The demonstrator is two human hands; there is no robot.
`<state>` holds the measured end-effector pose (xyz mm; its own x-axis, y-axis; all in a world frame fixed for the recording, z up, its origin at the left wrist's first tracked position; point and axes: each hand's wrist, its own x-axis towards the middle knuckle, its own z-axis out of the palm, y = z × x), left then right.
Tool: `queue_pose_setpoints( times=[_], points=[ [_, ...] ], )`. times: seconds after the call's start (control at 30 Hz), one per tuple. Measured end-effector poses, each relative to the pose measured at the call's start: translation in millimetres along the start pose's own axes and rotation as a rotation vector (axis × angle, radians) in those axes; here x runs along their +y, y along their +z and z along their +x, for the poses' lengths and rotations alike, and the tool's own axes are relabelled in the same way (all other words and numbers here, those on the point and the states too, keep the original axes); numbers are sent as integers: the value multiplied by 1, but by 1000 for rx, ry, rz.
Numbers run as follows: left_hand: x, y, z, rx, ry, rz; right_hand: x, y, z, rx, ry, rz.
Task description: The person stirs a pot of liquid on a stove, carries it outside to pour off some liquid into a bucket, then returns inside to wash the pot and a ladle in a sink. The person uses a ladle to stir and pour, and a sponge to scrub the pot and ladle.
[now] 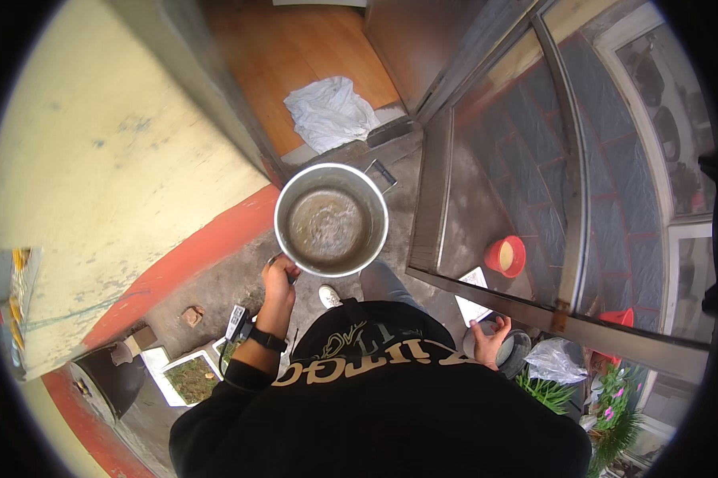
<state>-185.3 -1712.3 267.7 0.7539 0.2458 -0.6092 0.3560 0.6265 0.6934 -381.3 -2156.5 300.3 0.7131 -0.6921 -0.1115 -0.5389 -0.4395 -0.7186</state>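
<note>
A deep metal pot (331,221) is held out in front of me at the middle of the view. Its inside base looks brownish and stained. My left hand (280,279) grips the near-left handle of the pot. The opposite handle, with a black grip, points to the upper right and is free. My right hand (490,342) is apart from the pot, low on the right, with its fingers spread and nothing seen in it. Behind that hand is a round grey basin (517,352).
A white cloth (331,113) lies across the doorway sill ahead. An open metal-framed door (484,291) stands at right, with a red bucket (505,257) beyond it. Potted plants (544,391) are at lower right. A square planter (191,380) and a stone (193,316) sit at left.
</note>
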Motion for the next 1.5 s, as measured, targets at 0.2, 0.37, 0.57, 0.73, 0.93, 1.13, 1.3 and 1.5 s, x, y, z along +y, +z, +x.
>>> queue_pose_setpoints(
  times=[0.2,0.37,0.57,0.73,0.93,1.13,1.3,1.5],
  points=[
    [-5,123,90,-109,-21,-19,74,-18,107,589,198,-167],
    [3,219,155,-178,-24,-39,117,-44,170,764,808,-601],
    [45,296,214,-143,59,-83,-46,71,322,-190,616,313],
    [102,332,269,-124,105,-1,-331,237,490,-471,-370,408],
    [180,359,367,-110,111,21,-561,370,581,-878,-445,87],
    [262,373,453,-237,113,-70,-686,447,625,-1008,-419,-98],
    [357,397,477,409,173,368,-776,505,618,-858,-590,-272],
    [461,516,474,-265,1245,1294,-894,610,597,-742,-720,-322]
  ],
)
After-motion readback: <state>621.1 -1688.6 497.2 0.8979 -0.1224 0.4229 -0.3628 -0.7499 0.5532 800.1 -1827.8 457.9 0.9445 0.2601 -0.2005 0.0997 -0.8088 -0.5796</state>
